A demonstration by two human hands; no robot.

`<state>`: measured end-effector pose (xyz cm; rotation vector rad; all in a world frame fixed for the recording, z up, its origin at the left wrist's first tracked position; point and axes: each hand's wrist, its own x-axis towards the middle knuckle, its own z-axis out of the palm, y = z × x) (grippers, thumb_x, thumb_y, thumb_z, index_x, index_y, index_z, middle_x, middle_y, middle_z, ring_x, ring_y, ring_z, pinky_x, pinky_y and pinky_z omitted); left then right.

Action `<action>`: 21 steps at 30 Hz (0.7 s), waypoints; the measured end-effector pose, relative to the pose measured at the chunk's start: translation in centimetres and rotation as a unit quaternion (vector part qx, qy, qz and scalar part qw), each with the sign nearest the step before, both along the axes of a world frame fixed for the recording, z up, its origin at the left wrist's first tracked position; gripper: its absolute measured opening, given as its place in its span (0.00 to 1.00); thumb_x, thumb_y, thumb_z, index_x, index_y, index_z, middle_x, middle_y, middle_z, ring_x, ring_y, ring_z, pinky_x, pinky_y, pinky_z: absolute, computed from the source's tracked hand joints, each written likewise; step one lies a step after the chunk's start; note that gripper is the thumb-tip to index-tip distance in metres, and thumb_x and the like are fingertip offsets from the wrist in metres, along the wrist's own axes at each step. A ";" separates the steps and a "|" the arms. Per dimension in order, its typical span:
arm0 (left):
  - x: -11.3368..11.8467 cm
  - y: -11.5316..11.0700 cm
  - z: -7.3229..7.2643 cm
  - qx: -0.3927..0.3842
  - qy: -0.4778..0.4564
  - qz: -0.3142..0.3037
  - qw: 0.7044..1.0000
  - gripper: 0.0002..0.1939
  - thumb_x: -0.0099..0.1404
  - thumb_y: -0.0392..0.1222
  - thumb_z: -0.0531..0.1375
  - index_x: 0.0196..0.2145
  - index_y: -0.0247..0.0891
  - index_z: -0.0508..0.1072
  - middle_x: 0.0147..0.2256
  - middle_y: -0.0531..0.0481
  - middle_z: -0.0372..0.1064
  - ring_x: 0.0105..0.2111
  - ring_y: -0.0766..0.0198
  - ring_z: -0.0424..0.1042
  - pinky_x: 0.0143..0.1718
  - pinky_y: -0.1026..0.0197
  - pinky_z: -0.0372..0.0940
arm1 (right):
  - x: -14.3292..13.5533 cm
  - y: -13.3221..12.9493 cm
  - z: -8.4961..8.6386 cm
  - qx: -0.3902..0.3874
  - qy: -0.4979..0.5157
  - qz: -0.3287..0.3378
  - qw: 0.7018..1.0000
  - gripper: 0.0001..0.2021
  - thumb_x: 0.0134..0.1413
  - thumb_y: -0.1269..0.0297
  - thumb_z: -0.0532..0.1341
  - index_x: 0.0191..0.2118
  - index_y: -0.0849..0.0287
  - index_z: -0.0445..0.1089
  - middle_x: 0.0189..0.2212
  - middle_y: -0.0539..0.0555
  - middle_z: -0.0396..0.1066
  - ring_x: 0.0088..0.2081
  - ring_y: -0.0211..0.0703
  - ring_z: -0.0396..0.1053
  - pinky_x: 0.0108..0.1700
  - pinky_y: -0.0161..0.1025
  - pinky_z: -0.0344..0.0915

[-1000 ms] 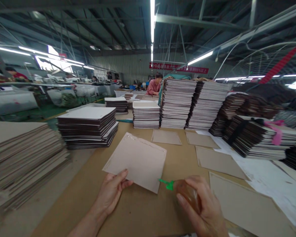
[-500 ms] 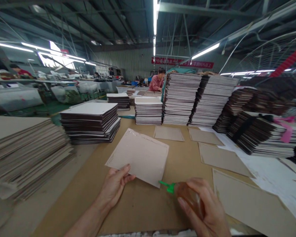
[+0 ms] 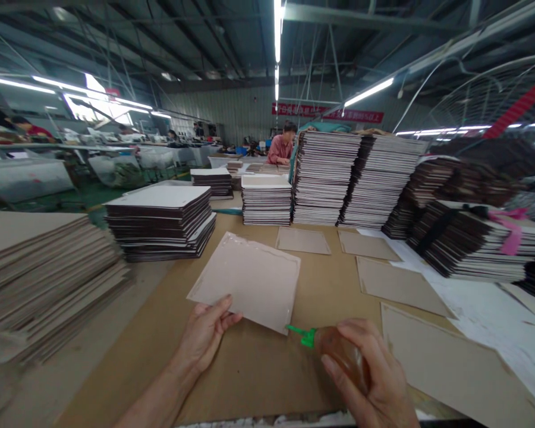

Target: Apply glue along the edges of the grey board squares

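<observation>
My left hand [image 3: 209,333] pinches the near edge of a grey-beige cardboard sheet [image 3: 249,279], thumb on top and fingers beneath. The sheet is held tilted above the brown table covering [image 3: 232,380]. Shiny traces of glue run along its borders. In my right hand [image 3: 374,368] is a squeeze bottle of amber-brown glue [image 3: 341,353], lying sideways with fingers wrapped round it. Its green nozzle [image 3: 303,334] points left, and the tip is at the sheet's near right corner; whether it touches, I cannot tell.
Several cardboard sheets [image 3: 401,285] lie flat to the right. A cardboard stack [image 3: 44,285] stands at far left. Dark-edged board stacks [image 3: 160,223] and tall piles [image 3: 323,178] line the back. Bundled boards [image 3: 472,244] with a pink ribbon sit right. Another person [image 3: 280,148] works beyond.
The nozzle tip and the sheet keep nearly the same place relative to each other. The whole view has shifted slightly, with the scene a little further left.
</observation>
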<state>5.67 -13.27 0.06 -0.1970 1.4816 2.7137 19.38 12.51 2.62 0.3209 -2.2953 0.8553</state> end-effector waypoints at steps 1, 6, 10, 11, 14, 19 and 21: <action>-0.1 0.0 -0.1 0.001 -0.001 0.001 1.000 0.11 0.45 0.34 0.72 0.26 0.31 0.75 0.26 0.52 0.73 0.24 0.69 0.70 0.27 0.63 0.75 | 0.0 0.0 0.0 -0.002 -0.011 -0.001 1.000 0.12 0.65 0.57 0.57 0.51 0.55 0.60 0.47 0.57 0.60 0.47 0.49 0.64 0.43 0.40 0.66; -0.2 -0.1 -0.2 -0.001 -0.001 0.013 1.000 0.11 0.44 0.33 0.72 0.27 0.32 0.76 0.25 0.54 0.72 0.23 0.70 0.69 0.26 0.62 0.75 | 0.2 -0.5 -0.5 -0.023 -0.028 0.007 0.999 0.13 0.66 0.55 0.56 0.51 0.54 0.60 0.47 0.57 0.61 0.47 0.50 0.64 0.43 0.41 0.65; -0.1 -0.1 0.0 -0.001 -0.001 0.011 1.000 0.11 0.44 0.34 0.72 0.26 0.31 0.76 0.25 0.53 0.71 0.23 0.71 0.68 0.26 0.63 0.75 | 0.5 0.0 -0.1 -0.042 -0.005 -0.007 0.999 0.13 0.64 0.56 0.58 0.50 0.54 0.61 0.46 0.56 0.62 0.47 0.51 0.64 0.43 0.41 0.65; -0.1 -0.1 0.1 0.003 -0.002 0.015 1.000 0.11 0.44 0.34 0.73 0.26 0.31 0.76 0.25 0.53 0.72 0.23 0.70 0.68 0.26 0.63 0.75 | 0.6 0.3 0.0 -0.045 -0.002 -0.008 0.999 0.13 0.64 0.56 0.58 0.50 0.54 0.62 0.46 0.56 0.62 0.47 0.51 0.64 0.44 0.41 0.65; -0.1 0.0 0.2 0.009 -0.008 0.028 1.000 0.11 0.44 0.33 0.72 0.25 0.31 0.76 0.25 0.52 0.72 0.23 0.70 0.68 0.26 0.63 0.75 | 1.1 1.0 -0.1 -0.062 0.005 -0.011 0.998 0.14 0.62 0.57 0.60 0.50 0.53 0.63 0.47 0.55 0.62 0.47 0.50 0.64 0.45 0.41 0.65; -0.3 0.1 0.5 0.030 -0.021 0.057 0.998 0.06 0.49 0.28 0.68 0.22 0.30 0.74 0.24 0.52 0.71 0.24 0.69 0.69 0.29 0.61 0.76 | 2.8 0.6 -1.6 -0.337 -0.030 -0.077 0.938 0.19 0.57 0.50 0.63 0.48 0.55 0.63 0.46 0.58 0.64 0.46 0.55 0.65 0.42 0.43 0.68; -0.3 0.4 0.9 0.036 -0.036 0.051 0.997 0.07 0.52 0.27 0.65 0.21 0.30 0.72 0.24 0.52 0.70 0.24 0.68 0.70 0.32 0.58 0.76 | 3.6 0.3 -2.4 -0.482 -0.059 -0.066 0.871 0.22 0.55 0.48 0.63 0.49 0.55 0.60 0.38 0.57 0.67 0.33 0.50 0.68 0.29 0.38 0.68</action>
